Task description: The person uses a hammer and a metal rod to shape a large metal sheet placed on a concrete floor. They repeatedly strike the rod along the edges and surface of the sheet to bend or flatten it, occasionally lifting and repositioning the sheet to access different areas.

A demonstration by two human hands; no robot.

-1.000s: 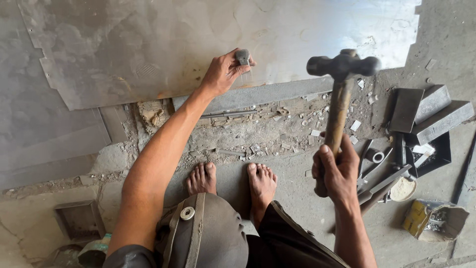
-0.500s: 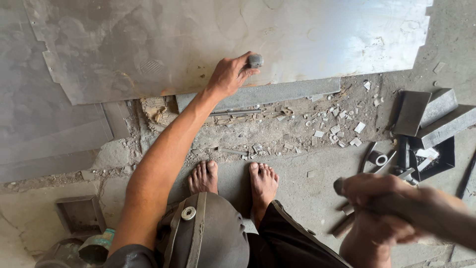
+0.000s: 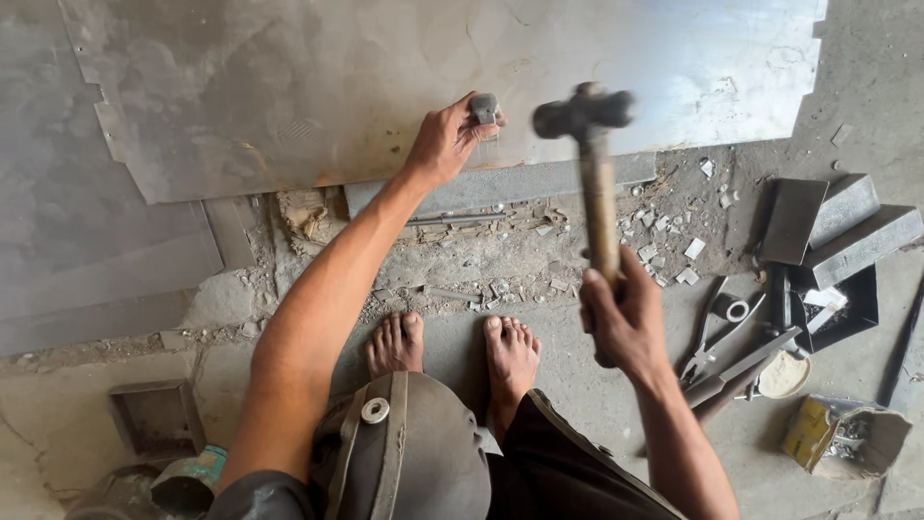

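My left hand [image 3: 445, 141] grips a short metal punch [image 3: 484, 108] and holds it upright on a large grey metal sheet [image 3: 289, 87] near the sheet's front edge. My right hand [image 3: 624, 313] is closed around the wooden handle of a hammer [image 3: 589, 144]. The dark hammer head, blurred by motion, is just to the right of the punch and about level with it. The sheet's front edge rests on a long metal bar [image 3: 539, 179]. My bare feet [image 3: 452, 351] stand on the concrete floor in front of the bar.
Small metal offcuts [image 3: 674, 246] litter the floor beside the bar. Folded metal pieces [image 3: 837, 226], tin snips [image 3: 717, 332] and other hand tools lie at the right. A small open carton [image 3: 842, 438] sits at the lower right, a metal box [image 3: 154, 419] at the lower left.
The hammer was raised a second ago, dropped low to the right half a second ago, and is now up again beside the punch. My left hand has stayed on the punch.
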